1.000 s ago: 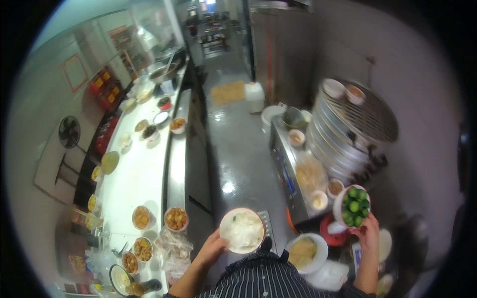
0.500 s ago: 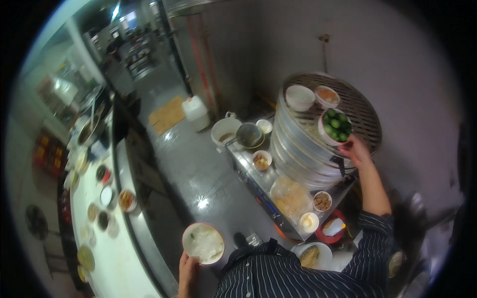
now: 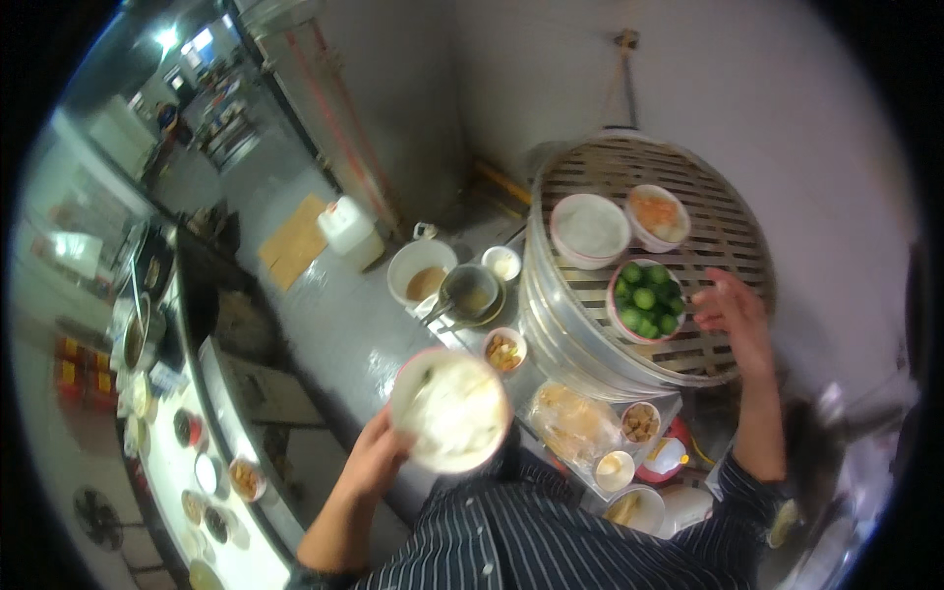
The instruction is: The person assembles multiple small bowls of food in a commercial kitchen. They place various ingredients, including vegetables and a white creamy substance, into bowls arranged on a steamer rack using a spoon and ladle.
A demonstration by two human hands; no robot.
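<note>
My left hand [image 3: 377,450] grips the rim of a bowl [image 3: 452,408] with soft white food in it, held up in front of my body. On the slatted top of the steamer stack [image 3: 708,211] stands a bowl of green cut vegetables [image 3: 647,299]. My right hand [image 3: 733,315] hovers just right of that bowl, fingers apart and holding nothing. Two more bowls share the slats: one with white contents [image 3: 590,230] and one with orange and white pieces [image 3: 658,216].
Beside the stack, a metal stand carries a strainer [image 3: 469,293], a cup of brown pieces [image 3: 504,349] and a clear bag of pale food [image 3: 570,418]. A white bucket [image 3: 421,270] and a jug [image 3: 350,233] stand beyond. Along the left runs a white counter [image 3: 177,472] with several small bowls.
The right hand has let go of the bowl of green vegetables, which now rests on the steamer top. My left hand has raised its bowl and brought it rightward, and the view has shifted.
</note>
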